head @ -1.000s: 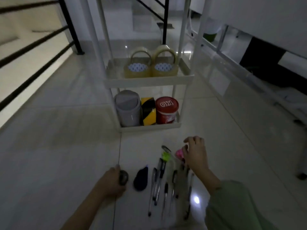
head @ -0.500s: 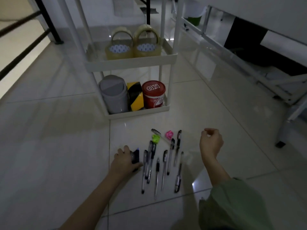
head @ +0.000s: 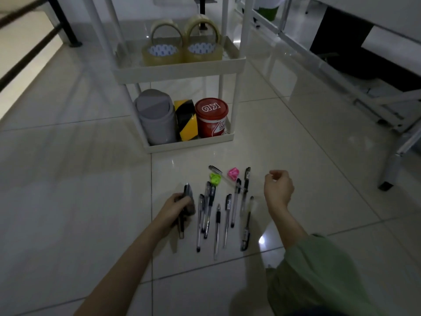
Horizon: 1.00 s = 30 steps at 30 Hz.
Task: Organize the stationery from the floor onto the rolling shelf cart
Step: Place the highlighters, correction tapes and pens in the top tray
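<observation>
Several pens (head: 217, 226) lie side by side on the tiled floor in front of a white rolling cart (head: 189, 145). A green clip (head: 215, 179) and a pink clip (head: 234, 174) lie at the far end of the row. My left hand (head: 176, 207) is closed around a dark stapler-like object (head: 188, 195) at the left end of the row, with a pen under it. My right hand (head: 278, 189) hovers loosely curled to the right of the pens, holding nothing that I can see.
The cart's middle shelf (head: 180, 70) holds two rolls of clear tape (head: 182, 49). Its bottom tray carries a grey bin (head: 156, 117), a yellow-black tape roll (head: 186, 119) and a red tub (head: 211, 117). A white metal frame (head: 341, 83) runs along the right, a black railing (head: 66, 21) at the left.
My left hand has closed over the dark object and tilted it up. My right hand pulled back from the pink clip to the right. The view tipped down toward the floor.
</observation>
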### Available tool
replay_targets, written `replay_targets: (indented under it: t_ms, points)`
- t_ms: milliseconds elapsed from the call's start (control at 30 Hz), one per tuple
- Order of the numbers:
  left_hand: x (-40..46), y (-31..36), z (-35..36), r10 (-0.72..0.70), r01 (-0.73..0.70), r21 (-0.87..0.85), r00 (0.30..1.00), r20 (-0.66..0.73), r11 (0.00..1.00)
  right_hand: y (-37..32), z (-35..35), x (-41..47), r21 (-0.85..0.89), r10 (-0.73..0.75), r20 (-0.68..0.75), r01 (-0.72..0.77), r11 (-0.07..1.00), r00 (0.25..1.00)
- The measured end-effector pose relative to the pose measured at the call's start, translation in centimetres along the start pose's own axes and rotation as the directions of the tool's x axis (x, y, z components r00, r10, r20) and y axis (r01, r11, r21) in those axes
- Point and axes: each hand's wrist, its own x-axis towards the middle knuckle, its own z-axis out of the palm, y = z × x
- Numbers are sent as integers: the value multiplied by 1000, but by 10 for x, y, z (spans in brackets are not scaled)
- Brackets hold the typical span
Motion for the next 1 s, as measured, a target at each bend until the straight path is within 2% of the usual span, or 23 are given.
replay_targets:
  t_ms: [100,167,200,267,300,333,367,433,500,567,700,733,800,833,867,933,1000]
  points:
    - [-4,10,8,-3,38,-317,994,111,948,-5,5,-9,38,-44,68,41,998,997]
    - [-10,19,17,11,65,-419,984,176,905,-19,4,-21,131,-82,260,48,990,962]
    - [-13,25,22,23,71,-436,978,206,897,-28,3,-28,149,-94,413,34,988,906]
    - [-18,35,33,29,78,-430,971,237,900,-44,1,-42,94,-67,717,0,996,694]
    - [-22,41,38,19,88,-429,971,239,899,-50,1,-48,77,-47,814,-27,997,579]
    - [-24,45,42,15,90,-428,972,236,899,-55,2,-52,87,-39,867,-74,993,496]
    - [-25,48,44,15,90,-439,973,230,894,-59,3,-53,120,-43,889,-140,983,456]
    - [-27,53,47,33,80,-461,972,231,884,-66,3,-51,186,-36,886,-284,941,463]
    - [-28,57,45,54,78,-526,972,230,847,-71,1,-46,246,32,847,-444,861,531]
    - [-26,58,42,52,77,-595,979,197,800,-73,0,-41,317,152,786,-601,733,599]
    - [-14,54,40,-23,-4,-449,998,-54,894,-72,-2,-38,414,256,713,-686,598,653]
    - [-11,53,40,-35,-10,-485,996,-84,875,-70,0,-38,438,271,707,-706,556,653]
    - [-11,54,44,-43,-43,-631,992,-121,774,-68,6,-38,475,310,690,-733,487,654]
    - [-12,56,47,-20,-93,-672,987,-159,734,-67,10,-38,487,318,687,-738,467,654]
    - [-13,57,50,37,-171,-650,976,-214,740,-66,14,-39,493,312,695,-745,449,648]
    - [-12,55,53,299,-418,-378,893,-336,826,-67,19,-43,474,275,744,-771,425,609]
    - [-8,51,51,591,-621,21,734,-334,783,-71,22,-47,446,246,786,-795,410,568]
